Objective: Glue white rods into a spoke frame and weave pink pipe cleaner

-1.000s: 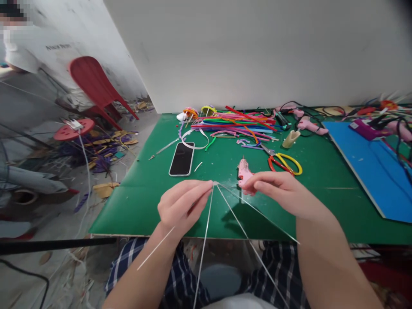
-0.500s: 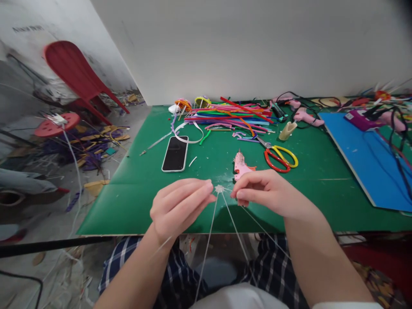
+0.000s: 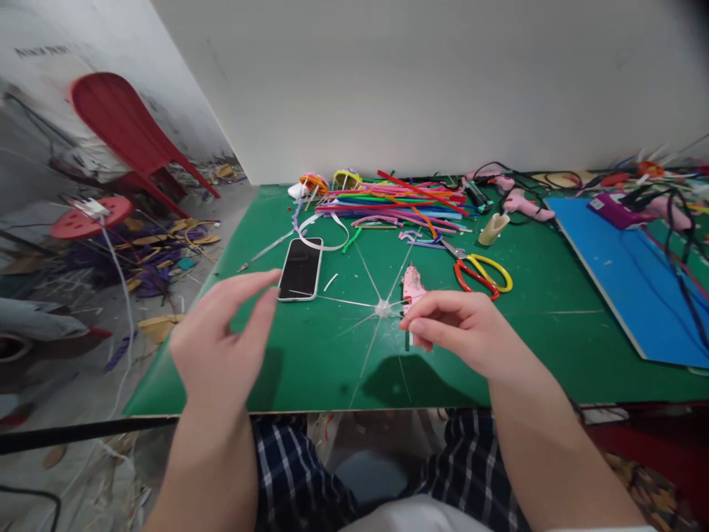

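Observation:
A spoked frame of thin, whitish rods meets at a small lumpy hub (image 3: 382,307) above the table. My right hand (image 3: 451,325) pinches one of its rods just right of the hub, thumb against the fingertips. My left hand (image 3: 224,336) is off to the left, thumb and forefinger apart with nothing between them. Its fingertips appear in front of the lower left edge of a phone (image 3: 300,270). Behind my right fingers lies a pink glue gun (image 3: 413,284), its lower part hidden.
Scissors (image 3: 481,273) with red and yellow handles lie beyond my right hand. Coloured pipe cleaners (image 3: 393,198) are heaped at the back beside a white ring (image 3: 332,246). A blue board (image 3: 625,273) covers the right side. The green table's (image 3: 182,355) front edge is near my lap.
My left hand has moved left, away from the hub, and its fingers have parted. The rods have swung round and now spread out over the table. My right hand has hardly moved.

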`<state>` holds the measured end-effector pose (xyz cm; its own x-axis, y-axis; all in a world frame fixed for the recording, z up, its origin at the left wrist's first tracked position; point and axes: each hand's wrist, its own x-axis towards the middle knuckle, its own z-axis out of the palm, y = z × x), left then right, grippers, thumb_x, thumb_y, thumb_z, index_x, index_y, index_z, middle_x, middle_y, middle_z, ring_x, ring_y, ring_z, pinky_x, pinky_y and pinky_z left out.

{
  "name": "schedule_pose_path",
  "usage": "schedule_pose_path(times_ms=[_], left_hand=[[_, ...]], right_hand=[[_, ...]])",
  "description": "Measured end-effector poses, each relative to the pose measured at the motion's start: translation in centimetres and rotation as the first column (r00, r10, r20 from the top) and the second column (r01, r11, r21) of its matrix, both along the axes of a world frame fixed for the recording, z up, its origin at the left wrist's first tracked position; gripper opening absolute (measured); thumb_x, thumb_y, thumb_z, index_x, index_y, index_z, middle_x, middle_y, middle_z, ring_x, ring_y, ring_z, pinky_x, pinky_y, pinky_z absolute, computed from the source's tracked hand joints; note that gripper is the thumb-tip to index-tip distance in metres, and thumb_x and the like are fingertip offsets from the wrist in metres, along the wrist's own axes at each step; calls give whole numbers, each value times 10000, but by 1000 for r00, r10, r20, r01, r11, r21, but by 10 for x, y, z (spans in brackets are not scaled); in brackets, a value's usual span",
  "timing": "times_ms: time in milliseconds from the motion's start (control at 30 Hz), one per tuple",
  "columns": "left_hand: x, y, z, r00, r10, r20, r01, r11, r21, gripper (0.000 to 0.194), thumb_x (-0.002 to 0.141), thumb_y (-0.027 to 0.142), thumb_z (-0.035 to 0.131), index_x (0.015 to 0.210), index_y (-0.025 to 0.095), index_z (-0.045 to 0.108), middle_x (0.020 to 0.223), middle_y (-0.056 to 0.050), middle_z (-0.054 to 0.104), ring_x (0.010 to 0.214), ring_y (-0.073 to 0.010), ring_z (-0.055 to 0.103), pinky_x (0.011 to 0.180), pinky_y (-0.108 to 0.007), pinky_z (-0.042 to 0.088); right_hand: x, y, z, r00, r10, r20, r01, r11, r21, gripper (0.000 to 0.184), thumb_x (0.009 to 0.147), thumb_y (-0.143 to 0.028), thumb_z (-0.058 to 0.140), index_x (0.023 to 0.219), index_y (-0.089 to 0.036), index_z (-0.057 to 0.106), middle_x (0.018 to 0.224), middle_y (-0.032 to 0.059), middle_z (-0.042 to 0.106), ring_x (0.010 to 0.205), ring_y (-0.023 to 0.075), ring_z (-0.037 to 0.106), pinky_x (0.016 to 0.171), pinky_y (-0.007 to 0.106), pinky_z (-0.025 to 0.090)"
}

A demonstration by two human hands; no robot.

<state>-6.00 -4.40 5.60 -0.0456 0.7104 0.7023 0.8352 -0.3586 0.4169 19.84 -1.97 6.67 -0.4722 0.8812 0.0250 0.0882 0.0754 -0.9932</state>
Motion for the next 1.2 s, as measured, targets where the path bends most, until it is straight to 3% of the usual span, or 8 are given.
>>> schedule_pose_path(times_ms=[100, 200, 367, 567, 700, 833, 1000, 1200], left_hand=[[22, -11, 7, 976, -213, -52, 217, 973, 81, 364, 723, 94, 613, 1034, 282, 609, 1044, 0, 633, 912, -179, 602, 827, -346, 491], [36, -14, 11, 935, -322, -150, 335, 940, 71, 424, 721, 142, 620, 1122, 267, 560, 1149, -40, 580, 1012, -232, 561, 851, -398, 476], [39, -8, 9, 914, -357, -194, 372, 927, 48, 482, 796, 346, 535, 1255, 232, 438, 1244, -101, 495, 1098, -272, 496, 889, -443, 438], [40, -9, 9, 896, -392, -210, 385, 920, -72, 429, 816, 420, 484, 1202, 234, 489, 1256, -94, 484, 1135, -267, 464, 943, -439, 390], [16, 11, -4, 978, -186, -94, 175, 979, -107, 365, 849, 343, 445, 1203, 261, 477, 1227, -52, 514, 1128, -214, 474, 966, -399, 375], [-16, 52, -42, 982, 155, -108, -171, 972, -162, 425, 844, 385, 433, 1230, 207, 448, 1249, -104, 487, 1182, -239, 423, 996, -429, 326], [-22, 78, -80, 928, 166, -334, -294, 876, -382, 419, 787, 506, 471, 1019, 175, 584, 1233, -157, 491, 1245, -346, 329, 968, -524, 301], [-16, 72, -83, 895, 263, -360, -395, 843, -366, 488, 797, 537, 423, 1110, 180, 536, 1312, -185, 417, 1268, -357, 288, 977, -573, 238]], right_hand=[[-4, -1, -1, 999, -14, 29, 14, 1000, 18, 126, 765, -302, 602, 752, -186, 649, 632, -22, 599, 547, 55, 530, 511, 158, 439], [-6, -1, -2, 999, -13, 39, 12, 1000, 28, 135, 770, -311, 595, 754, -187, 646, 643, -21, 596, 551, 56, 530, 512, 160, 438], [-9, -1, -6, 999, -18, 33, 18, 1000, 14, 146, 769, -324, 594, 750, -186, 639, 633, -22, 588, 541, 59, 527, 498, 162, 438], [-10, 1, -9, 998, -18, 56, 18, 1000, 1, 150, 766, -334, 594, 750, -192, 636, 611, -30, 584, 527, 58, 525, 494, 164, 434], [-7, 6, -14, 993, -62, 104, 63, 998, -3, 172, 756, -354, 597, 769, -190, 645, 609, -21, 593, 531, 70, 529, 505, 183, 443], [-3, 12, -16, 987, -126, 102, 128, 992, -8, 204, 734, -366, 612, 777, -170, 650, 610, -6, 592, 525, 81, 525, 504, 206, 445], [6, 13, -10, 980, -189, 66, 192, 981, -28, 207, 718, -369, 627, 754, -166, 638, 620, -4, 588, 520, 75, 506, 510, 210, 441], [20, 13, -5, 962, -267, 49, 267, 964, 1, 206, 718, -372, 629, 745, -168, 643, 591, -6, 573, 510, 76, 491, 479, 200, 410]])
